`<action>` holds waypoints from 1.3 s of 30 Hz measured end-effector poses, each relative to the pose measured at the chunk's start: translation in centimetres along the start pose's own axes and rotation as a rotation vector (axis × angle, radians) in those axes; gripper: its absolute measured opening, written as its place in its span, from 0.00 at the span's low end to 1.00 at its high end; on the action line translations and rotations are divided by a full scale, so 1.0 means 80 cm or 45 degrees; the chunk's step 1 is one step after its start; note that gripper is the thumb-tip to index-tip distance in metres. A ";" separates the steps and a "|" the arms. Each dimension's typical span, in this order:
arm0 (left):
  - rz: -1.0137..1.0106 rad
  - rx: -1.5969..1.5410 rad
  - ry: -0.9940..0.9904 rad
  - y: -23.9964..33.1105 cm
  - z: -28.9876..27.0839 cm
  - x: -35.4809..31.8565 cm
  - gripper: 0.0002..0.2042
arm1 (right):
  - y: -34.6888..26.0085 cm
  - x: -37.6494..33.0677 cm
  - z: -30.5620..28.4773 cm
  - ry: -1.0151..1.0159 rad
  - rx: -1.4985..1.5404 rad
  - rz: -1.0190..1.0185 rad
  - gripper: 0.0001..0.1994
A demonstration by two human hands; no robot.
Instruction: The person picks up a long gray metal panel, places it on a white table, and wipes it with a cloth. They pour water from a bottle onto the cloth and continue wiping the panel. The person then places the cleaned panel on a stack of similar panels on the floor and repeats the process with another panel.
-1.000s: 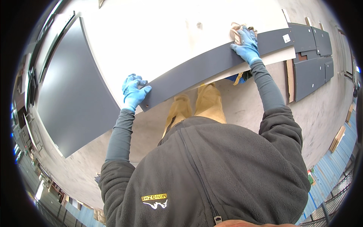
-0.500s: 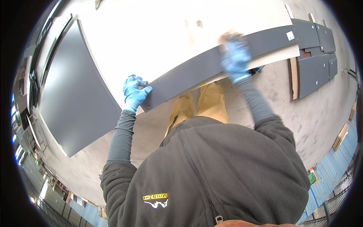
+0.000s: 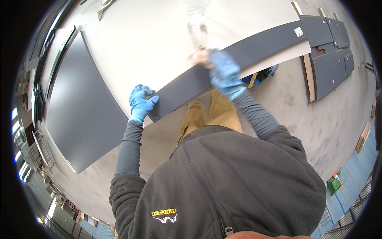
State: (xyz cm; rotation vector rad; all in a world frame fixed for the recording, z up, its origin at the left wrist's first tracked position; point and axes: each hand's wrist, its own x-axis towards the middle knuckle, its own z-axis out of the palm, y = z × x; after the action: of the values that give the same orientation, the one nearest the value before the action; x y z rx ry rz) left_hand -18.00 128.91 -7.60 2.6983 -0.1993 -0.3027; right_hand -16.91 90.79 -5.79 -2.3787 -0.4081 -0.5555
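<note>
A long dark grey strip panel [image 3: 262, 44] lies along the near edge of the white table [image 3: 159, 44]. My left hand [image 3: 141, 101], in a blue glove, grips the strip's left end. Also gloved in blue and blurred by motion, my right hand [image 3: 223, 73] rests on the middle of the strip and presses a small tan pad [image 3: 199, 57] against its far edge. Below the table edge I see my tan trousers and dark fleece jacket.
A large dark grey board [image 3: 79, 111] lies on the table's left part. Several dark grey panels [image 3: 332, 51] and wooden strips sit on the concrete floor at right. A clear container [image 3: 195, 16] stands at the table's far side.
My right hand has slid with the tan pad from the strip's right end leftward to its middle. My left hand has kept its grip on the left end.
</note>
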 end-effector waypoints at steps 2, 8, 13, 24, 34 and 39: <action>-0.161 0.156 -0.098 0.034 -0.016 0.006 0.11 | 0.060 0.011 -0.040 0.112 -0.256 0.092 0.18; 0.407 0.217 0.247 0.173 0.020 0.024 0.36 | 0.132 -0.023 -0.038 -0.166 -0.467 0.196 0.24; 0.285 0.287 -0.230 0.188 0.043 0.026 0.54 | 0.245 0.007 -0.136 0.234 -0.128 0.407 0.19; 0.234 0.257 -0.237 0.180 0.059 0.022 0.57 | 0.394 0.038 -0.153 0.054 -0.753 0.244 0.16; 0.262 0.240 -0.222 0.181 0.055 0.020 0.58 | 0.180 0.006 -0.054 -0.384 -0.366 -0.052 0.16; 0.267 0.235 -0.199 0.179 0.057 0.021 0.57 | 0.371 0.029 -0.173 0.109 -0.912 -0.014 0.17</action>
State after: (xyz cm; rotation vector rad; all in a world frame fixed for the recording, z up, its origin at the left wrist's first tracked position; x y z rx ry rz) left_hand -18.81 113.88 -5.92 2.8024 -0.5776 -0.4507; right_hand -6.32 60.11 -10.63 -3.0119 -0.1974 -0.9234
